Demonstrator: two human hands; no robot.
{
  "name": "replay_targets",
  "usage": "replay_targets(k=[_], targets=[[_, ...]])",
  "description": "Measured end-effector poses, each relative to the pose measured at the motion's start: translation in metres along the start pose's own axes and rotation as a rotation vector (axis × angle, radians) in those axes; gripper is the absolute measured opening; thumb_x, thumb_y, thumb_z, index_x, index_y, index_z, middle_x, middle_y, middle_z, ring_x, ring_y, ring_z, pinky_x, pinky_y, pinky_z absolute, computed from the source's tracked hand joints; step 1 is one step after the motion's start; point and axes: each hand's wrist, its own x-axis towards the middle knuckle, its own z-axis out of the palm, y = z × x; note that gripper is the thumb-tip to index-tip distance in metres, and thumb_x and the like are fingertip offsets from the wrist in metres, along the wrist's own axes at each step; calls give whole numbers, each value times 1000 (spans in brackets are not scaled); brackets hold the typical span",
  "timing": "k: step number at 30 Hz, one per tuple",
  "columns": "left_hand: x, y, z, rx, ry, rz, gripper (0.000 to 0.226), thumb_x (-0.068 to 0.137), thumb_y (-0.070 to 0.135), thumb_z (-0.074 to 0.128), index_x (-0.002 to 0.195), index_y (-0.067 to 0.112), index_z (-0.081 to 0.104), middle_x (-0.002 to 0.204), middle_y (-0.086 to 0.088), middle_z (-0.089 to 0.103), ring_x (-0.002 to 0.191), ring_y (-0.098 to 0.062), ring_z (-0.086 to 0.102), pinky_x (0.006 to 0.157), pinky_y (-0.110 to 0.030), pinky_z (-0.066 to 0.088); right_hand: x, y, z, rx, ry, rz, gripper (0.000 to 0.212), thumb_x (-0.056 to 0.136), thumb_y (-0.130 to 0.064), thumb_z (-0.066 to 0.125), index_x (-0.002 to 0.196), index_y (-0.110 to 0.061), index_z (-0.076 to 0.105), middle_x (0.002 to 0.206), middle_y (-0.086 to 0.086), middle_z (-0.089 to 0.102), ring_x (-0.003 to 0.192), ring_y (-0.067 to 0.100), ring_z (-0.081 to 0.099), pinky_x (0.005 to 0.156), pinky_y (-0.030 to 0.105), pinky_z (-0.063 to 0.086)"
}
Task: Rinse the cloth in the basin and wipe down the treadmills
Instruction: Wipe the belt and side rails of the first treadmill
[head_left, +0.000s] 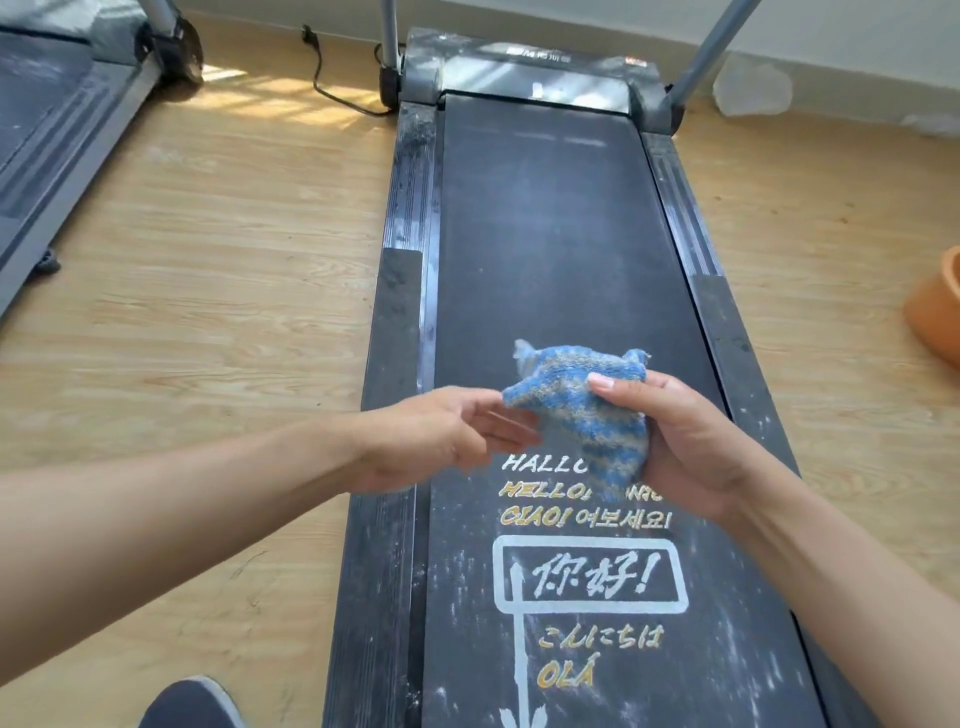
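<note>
Over treadmill belt (545, 249): R hand (691, 447) fingers grip bunched blue cloth (587, 415), L hand (447, 441) fingers loose, reaching. I reckon sloppy handover drops it onto dusty belt.

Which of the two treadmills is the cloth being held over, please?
The middle treadmill, with greetings printed on it: the right hand grips the cloth above it. The other treadmill stands off to the left, only partly in view.
</note>
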Motion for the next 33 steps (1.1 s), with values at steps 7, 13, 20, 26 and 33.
replay_targets(k=[7,13,20,26,33], targets=[[12,26,10,-358,216,271,36,85,13,83,116,6,67,119,-14,75,109,-21,72,101,-30,57,3,4,-6,67,60,-24,37,100,-17,57,131,1,66,128,22,70,118,38,69,99,51,57],[20,27,0,-100,510,346,26,89,14,85,95,17,60,96,-7,82,88,-25,75,95,-45,58,8,7,-17,2,258,-96,38,88,-26,77,116,0,74,119,28,72,95,33,71,88,44,62],[22,25,-4,177,555,421,23,91,19,85,111,27,79,94,-6,81,84,-17,73,90,-38,54,7,13,-28,-154,354,-196,36,76,-36,82,97,-7,83,101,15,79,92,25,72,91,42,58],[23,36,-9,318,556,303,27,75,26,96,99,25,84,89,-5,82,74,-11,67,76,-27,51,7,7,-34,-406,492,-325,31,75,-49,82,89,-22,85,113,-12,68,97,2,65,89,25,44],[20,53,-17,653,667,302,11,85,28,89,84,27,79,67,11,59,55,-1,50,56,-16,35,5,7,-28,-333,346,-403,20,88,-21,79,106,-13,82,117,-8,77,112,3,69,94,14,47]])
